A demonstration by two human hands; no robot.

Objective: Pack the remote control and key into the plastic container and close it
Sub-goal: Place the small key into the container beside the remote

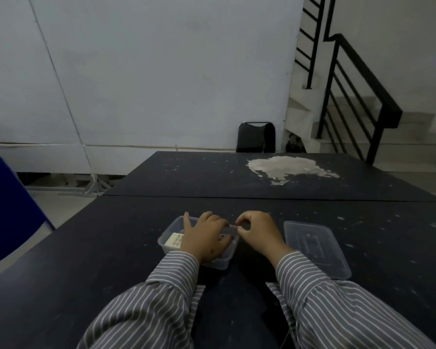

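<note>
Hands at container [167, 230]: left hand [205, 238] inside, possibly grasping key; right hand [257, 233] pinched rim. I'd seat remote [174, 240] flat before fetching lid [317, 248].

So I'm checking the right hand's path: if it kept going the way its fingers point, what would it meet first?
The right hand points left, fingers at the container's rim. Going on, it would likely meet the left hand inside the container, though depth is unclear.
</note>
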